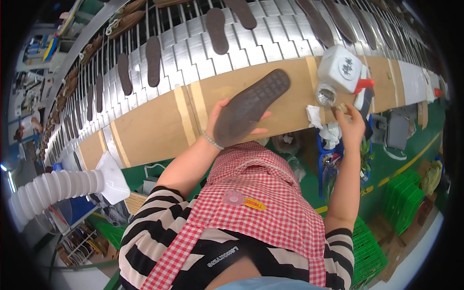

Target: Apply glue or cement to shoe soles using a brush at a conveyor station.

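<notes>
My left hand [215, 112] is wrapped round a dark brown shoe sole [251, 107], held tilted above the cardboard-covered bench edge with its patterned tread facing up. Fingertips show past the sole's right side. To the right, my right hand [352, 124] pinches a small tan piece [341, 108], too small to name. Just beyond those fingers stands a small silvery round container [326, 94]. A white plastic bottle [339, 68] with a red cap leans beside it. Crumpled white tissue [314, 116] lies left of my right hand.
A slatted metal conveyor [186, 50] runs along the far side, carrying several brown soles [153, 60] and, at left, shoes [124, 23]. A white flexible duct [63, 188] rises at left. Green crates [403, 200] and a blue-framed bin [321, 162] stand at right.
</notes>
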